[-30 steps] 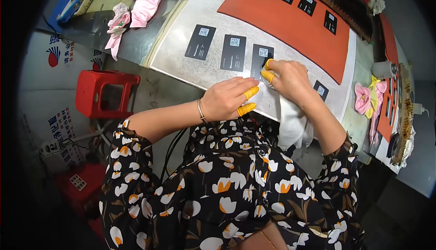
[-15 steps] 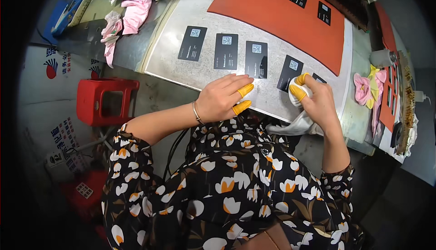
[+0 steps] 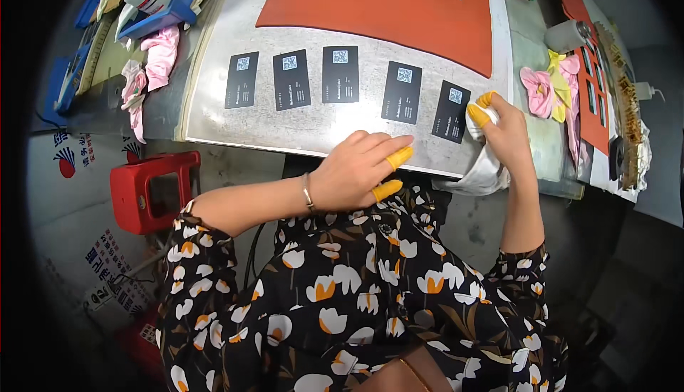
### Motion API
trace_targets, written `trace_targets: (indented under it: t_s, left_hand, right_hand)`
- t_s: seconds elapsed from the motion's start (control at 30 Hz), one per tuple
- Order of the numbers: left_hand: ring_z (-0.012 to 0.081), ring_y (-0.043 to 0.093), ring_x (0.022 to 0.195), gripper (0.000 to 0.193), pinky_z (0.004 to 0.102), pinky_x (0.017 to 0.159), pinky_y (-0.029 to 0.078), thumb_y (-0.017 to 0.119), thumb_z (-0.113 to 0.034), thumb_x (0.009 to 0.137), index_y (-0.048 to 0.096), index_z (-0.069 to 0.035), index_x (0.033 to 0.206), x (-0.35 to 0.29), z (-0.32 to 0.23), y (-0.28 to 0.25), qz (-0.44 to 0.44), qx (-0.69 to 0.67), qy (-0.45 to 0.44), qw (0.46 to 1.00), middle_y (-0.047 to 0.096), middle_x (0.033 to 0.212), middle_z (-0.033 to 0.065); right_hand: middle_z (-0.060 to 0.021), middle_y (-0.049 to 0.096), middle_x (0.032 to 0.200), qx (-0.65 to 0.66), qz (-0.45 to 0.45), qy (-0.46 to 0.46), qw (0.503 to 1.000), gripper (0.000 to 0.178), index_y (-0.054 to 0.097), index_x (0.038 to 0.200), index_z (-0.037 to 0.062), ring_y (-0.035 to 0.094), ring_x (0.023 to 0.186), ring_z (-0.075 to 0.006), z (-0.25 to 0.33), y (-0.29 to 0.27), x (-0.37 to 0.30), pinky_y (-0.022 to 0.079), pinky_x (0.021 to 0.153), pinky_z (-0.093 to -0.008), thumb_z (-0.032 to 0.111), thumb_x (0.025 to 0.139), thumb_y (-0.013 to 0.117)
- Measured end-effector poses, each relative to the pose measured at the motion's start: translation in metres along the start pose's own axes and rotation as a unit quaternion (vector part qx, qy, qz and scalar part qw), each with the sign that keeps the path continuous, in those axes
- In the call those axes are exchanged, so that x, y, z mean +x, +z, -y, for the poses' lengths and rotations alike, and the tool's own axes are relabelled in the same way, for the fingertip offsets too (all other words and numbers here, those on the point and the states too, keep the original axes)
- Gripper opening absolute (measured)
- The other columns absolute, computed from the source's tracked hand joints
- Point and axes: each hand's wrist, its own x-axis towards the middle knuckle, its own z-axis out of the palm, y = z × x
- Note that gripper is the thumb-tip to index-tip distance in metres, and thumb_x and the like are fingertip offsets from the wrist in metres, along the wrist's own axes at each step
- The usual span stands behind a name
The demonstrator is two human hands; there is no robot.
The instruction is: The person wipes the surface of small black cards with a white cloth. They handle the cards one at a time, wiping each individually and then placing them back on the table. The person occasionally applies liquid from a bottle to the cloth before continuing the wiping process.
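My right hand [image 3: 507, 135] pinches a bunched white cloth [image 3: 479, 162] beside the right edge of the rightmost black card [image 3: 452, 112]; the cloth hangs over the table's front edge. My left hand [image 3: 356, 172] rests at that edge with fingers stretched and nothing in them. Yellow finger cots cover the thumb and index finger of both hands. Several black cards, each with a pale square code, lie in a row on the grey metal plate [image 3: 206, 117], among them a middle card [image 3: 340, 74] and a left card [image 3: 242, 80].
An orange-red mat [image 3: 377, 18] behind the row bears more black cards. Pink and yellow cloths [image 3: 552, 82] lie at the right near a bottle [image 3: 568, 35]. Pink cloths [image 3: 161, 53] hang at the left below a blue tray [image 3: 167, 18]. A red stool [image 3: 128, 192] stands lower left.
My view has swung right, so the cards appear farther left. My right hand and the cloth have moved right across the row, uncovering the last two cards. My left hand stays near the edge.
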Motion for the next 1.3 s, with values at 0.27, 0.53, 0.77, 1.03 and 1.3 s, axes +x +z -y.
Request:
trace_targets:
  t_s: [0.27, 0.53, 0.77, 1.03, 1.3]
  left_hand:
    - [0.023, 0.047, 0.1, 0.052, 0.0331, 0.077, 0.037, 0.065, -0.028, 0.072, 0.052, -0.001, 0.115, 0.035, -0.009, 0.024, 0.05, 0.062, -0.007, 0.997, 0.044, 0.13, 0.0093]
    - [0.0213, 0.046, 0.099, 0.054, 0.0326, 0.076, 0.036, 0.063, -0.037, 0.074, 0.053, -0.001, 0.113, 0.033, -0.007, 0.032, 0.038, 0.091, 0.004, 0.995, 0.043, 0.132, 0.0093]
    - [0.0235, 0.047, 0.101, 0.051, 0.0346, 0.083, 0.038, 0.065, -0.032, 0.074, 0.053, 0.0, 0.112, 0.026, -0.004, 0.021, 0.049, 0.033, 0.015, 0.998, 0.046, 0.128, 0.01]
    - [0.0272, 0.049, 0.101, 0.049, 0.0374, 0.085, 0.039, 0.065, -0.025, 0.073, 0.053, -0.003, 0.115, -0.021, 0.017, -0.017, -0.028, 0.066, -0.04, 0.997, 0.051, 0.124, 0.0085]
    - [0.0259, 0.059, 0.096, 0.023, 0.0331, 0.084, 0.046, 0.062, -0.011, 0.077, 0.058, 0.003, 0.095, -0.003, -0.039, -0.123, -0.007, -0.455, 0.002, 0.89, 0.059, 0.107, 0.0163]
  right_hand:
    - [-0.0204, 0.061, 0.072, -0.078, 0.001, -0.05, 0.996, 0.03, 0.059, 0.089, 0.0038, 0.059, 0.071, -0.0356, 0.008, 0.011, 0.032, 0.043, 0.064, -0.0419, 0.031, 0.077, 0.062]
    - [-0.0214, 0.063, 0.077, -0.15, -0.017, -0.001, 0.989, 0.034, 0.062, 0.09, 0.0016, 0.061, 0.077, -0.0376, 0.015, 0.029, 0.045, 0.047, 0.07, -0.0449, 0.032, 0.075, 0.063]
    - [-0.0212, 0.061, 0.065, -0.151, 0.014, -0.022, 0.988, 0.028, 0.059, 0.083, 0.0025, 0.06, 0.065, -0.039, 0.026, 0.038, -0.01, 0.046, 0.063, -0.0478, 0.03, 0.076, 0.062]
    - [-0.0191, 0.06, 0.064, -0.128, 0.063, -0.079, 0.987, 0.031, 0.059, 0.085, 0.003, 0.058, 0.064, -0.0386, 0.06, 0.026, -0.009, 0.045, 0.061, -0.0437, 0.031, 0.075, 0.064]
    - [-0.0202, 0.061, 0.072, 0.01, -0.011, -0.089, 0.996, 0.033, 0.059, 0.086, -0.0007, 0.06, 0.071, -0.0335, 0.054, 0.035, 0.047, 0.045, 0.065, -0.0399, 0.03, 0.075, 0.065]
